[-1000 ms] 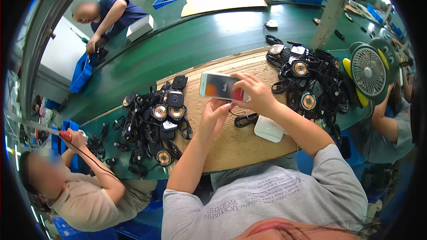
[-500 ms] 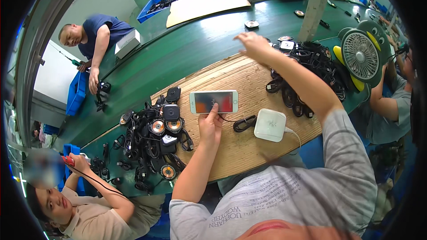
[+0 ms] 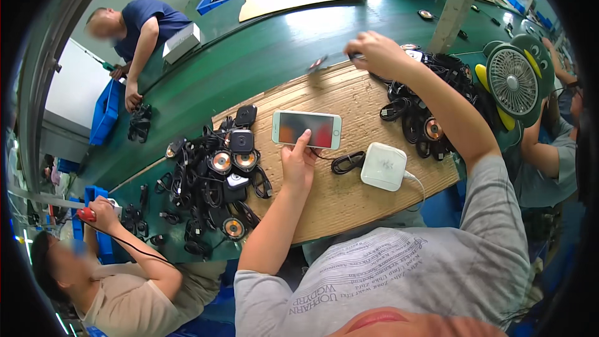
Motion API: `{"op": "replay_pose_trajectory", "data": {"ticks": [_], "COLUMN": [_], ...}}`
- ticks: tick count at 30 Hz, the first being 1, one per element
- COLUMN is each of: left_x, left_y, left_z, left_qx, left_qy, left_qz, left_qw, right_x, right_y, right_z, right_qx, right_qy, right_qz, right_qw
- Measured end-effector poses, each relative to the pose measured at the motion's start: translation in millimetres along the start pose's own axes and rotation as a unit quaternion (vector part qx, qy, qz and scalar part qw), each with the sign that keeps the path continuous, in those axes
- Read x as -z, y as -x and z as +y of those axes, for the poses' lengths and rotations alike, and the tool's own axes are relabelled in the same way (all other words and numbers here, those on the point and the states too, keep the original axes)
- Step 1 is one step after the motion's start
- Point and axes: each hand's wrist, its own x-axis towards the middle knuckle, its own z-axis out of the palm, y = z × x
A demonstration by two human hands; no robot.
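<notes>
Pinching what looks like a dark cable [image 3: 356, 56] at upper centre, the right hand [image 3: 379, 56] now seems loaded: likely a fresh pickup. Blurred disc [image 3: 317, 63] now just left. Left hand [image 3: 298, 165] clamps phone [image 3: 290, 128], mid-frame.

A cable heap [image 3: 215, 193] lies left of my phone [image 3: 307, 123]. The box [image 3: 383, 166] sits to the phone's right, nearer me.

The phone [image 3: 298, 123] looks glossy, the white box [image 3: 383, 166] smooth plastic, the cardboard [image 3: 343, 206] matt, the green worktop [image 3: 262, 50] shiny.

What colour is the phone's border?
White, on the rectangular phone; the head view shows it best.
</notes>
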Motion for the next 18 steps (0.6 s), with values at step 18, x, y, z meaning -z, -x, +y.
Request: {"op": "replay_pose_trajectory", "data": {"ticks": [18], "left_x": [1], "left_y": [1], "left_z": [3], "left_qx": [-0.045], "left_qy": [-0.057], "left_qz": [0.058], "left_qw": [0.996], "right_x": [-71], "right_y": [87], "right_z": [-102], "right_qx": [0.094], "right_qy": [-0.233], "right_qz": [0.054], "right_qw": [0.966]}}
